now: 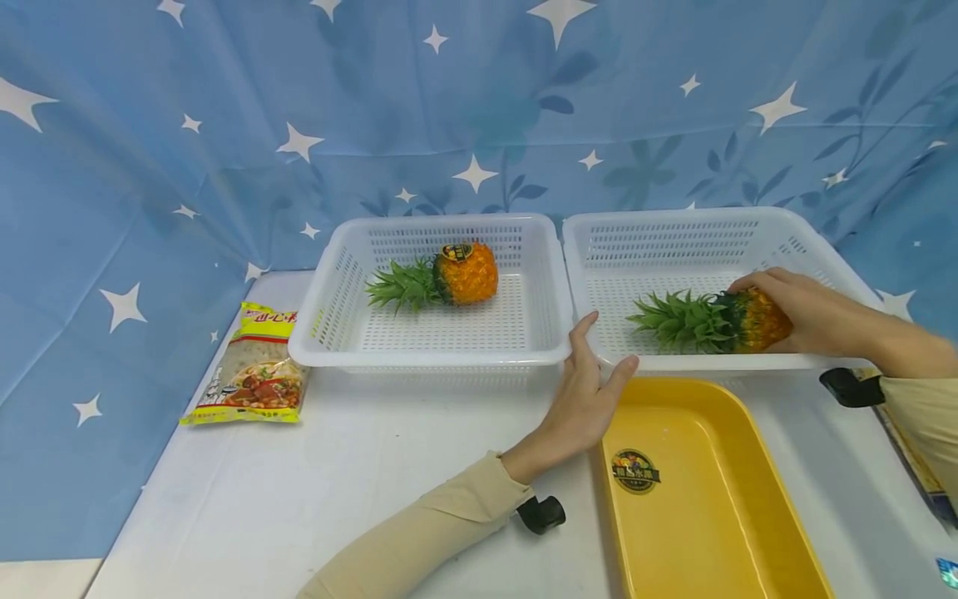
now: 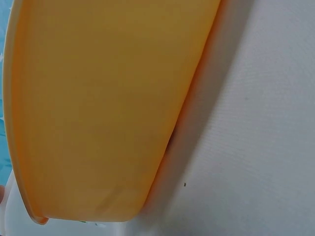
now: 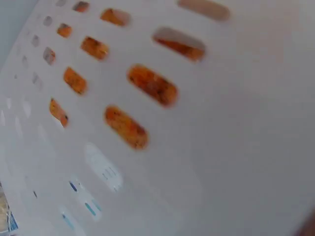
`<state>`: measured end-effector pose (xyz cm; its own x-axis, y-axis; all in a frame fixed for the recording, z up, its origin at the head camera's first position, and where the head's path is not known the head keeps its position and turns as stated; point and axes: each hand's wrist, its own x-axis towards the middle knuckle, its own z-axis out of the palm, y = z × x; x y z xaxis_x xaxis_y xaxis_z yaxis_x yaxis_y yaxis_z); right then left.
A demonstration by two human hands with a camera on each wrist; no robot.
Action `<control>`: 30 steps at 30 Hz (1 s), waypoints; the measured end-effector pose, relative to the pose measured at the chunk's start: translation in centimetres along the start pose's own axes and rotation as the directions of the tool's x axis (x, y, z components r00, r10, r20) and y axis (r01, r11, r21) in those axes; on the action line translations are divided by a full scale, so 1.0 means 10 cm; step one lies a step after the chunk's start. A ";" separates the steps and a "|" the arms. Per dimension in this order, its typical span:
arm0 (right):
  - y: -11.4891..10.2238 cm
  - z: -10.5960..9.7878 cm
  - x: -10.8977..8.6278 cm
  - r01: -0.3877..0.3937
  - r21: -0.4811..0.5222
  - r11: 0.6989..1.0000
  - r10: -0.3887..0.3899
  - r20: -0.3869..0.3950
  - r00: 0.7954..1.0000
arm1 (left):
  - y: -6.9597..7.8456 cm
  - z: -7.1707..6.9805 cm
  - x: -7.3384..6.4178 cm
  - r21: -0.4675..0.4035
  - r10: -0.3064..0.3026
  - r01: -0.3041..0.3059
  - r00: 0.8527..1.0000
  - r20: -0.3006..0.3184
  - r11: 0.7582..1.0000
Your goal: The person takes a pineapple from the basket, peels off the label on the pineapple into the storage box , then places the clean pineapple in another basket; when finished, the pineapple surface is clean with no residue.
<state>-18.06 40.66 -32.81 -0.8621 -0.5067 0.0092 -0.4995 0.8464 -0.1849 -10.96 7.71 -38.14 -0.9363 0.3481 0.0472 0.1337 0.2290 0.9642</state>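
In the head view my right hand (image 1: 816,312) grips the orange body of a pineapple (image 1: 756,320) inside the right white basket (image 1: 674,218). Its green leaves point left, low over the basket floor. Through the basket's slots, the right wrist view shows orange patches of the pineapple (image 3: 152,84). My left hand (image 1: 576,408) has its fingers spread where the two baskets meet, index finger over the left basket's corner and thumb at the right basket's front rim. A second pineapple (image 1: 471,274) lies on its side in the left white basket (image 1: 427,359), leaves to the left.
A yellow tray (image 1: 696,516) stands in front of the right basket, its side wall (image 2: 108,108) filling much of the left wrist view. Left of the baskets lies a noodle packet (image 1: 258,370). A blue star-patterned curtain (image 1: 419,100) hangs behind the white table (image 1: 359,466).
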 end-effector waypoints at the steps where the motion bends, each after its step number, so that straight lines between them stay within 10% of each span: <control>1: -0.01 0.00 0.01 -0.008 -0.004 1.000 0.008 0.002 1.000 | 0.00 0.00 0.00 0.001 -0.001 0.001 1.000 0.000 1.000; 30: -0.07 -0.29 0.01 -0.133 0.057 0.989 0.127 0.102 0.987 | -0.03 0.01 0.00 -0.016 -0.007 0.007 1.000 -0.011 1.000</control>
<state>-18.07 40.47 -29.78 -0.9053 -0.4090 -0.1143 -0.3743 0.8956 -0.2404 -10.99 7.73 -38.43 -0.9409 0.3360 0.0430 0.1217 0.2168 0.9686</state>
